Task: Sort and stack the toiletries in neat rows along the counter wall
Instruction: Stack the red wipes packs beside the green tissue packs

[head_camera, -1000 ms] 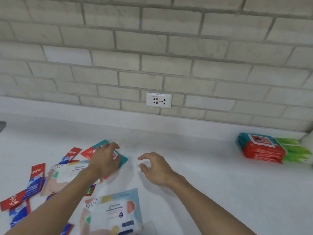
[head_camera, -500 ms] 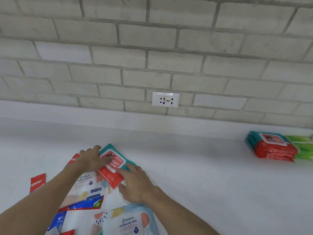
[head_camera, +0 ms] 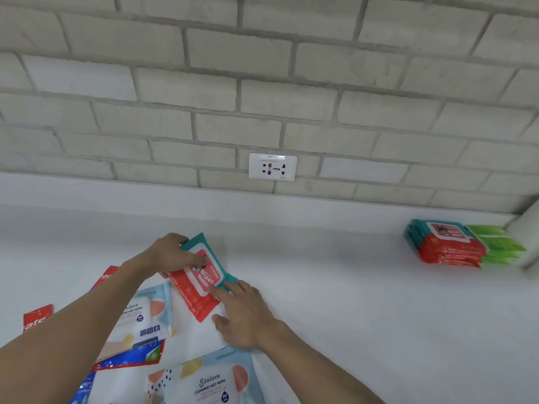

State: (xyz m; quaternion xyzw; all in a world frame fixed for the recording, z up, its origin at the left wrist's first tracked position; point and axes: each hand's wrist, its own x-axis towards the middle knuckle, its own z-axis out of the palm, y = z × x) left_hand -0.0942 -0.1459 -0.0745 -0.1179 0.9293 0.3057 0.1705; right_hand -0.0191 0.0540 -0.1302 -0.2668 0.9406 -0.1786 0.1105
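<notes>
A red-and-teal wipes pack (head_camera: 201, 284) lies at the middle left of the white counter (head_camera: 335, 293). My left hand (head_camera: 172, 253) grips its far end, fingers curled over the teal edge. My right hand (head_camera: 245, 313) touches its near right corner with the fingertips, fingers spread. Two pale blue Stalove wet-wipe packs (head_camera: 145, 316) (head_camera: 210, 380) lie below and left of it. Red and blue toothpaste boxes (head_camera: 36, 319) (head_camera: 128, 358) are scattered at the left. Against the wall at the far right stands a stack of red-and-teal wipes packs (head_camera: 446, 244) beside a stack of green packs (head_camera: 498, 243).
A brick wall with a white power socket (head_camera: 273, 167) rises behind the counter. A white upstand (head_camera: 175, 196) runs along the wall's foot. A white corner piece (head_camera: 528, 237) stands at the far right.
Both hands have closed in on the red-and-teal pack: the left hand now grips its far end and the right hand's fingertips have reached its near corner. The view has shifted closer.
</notes>
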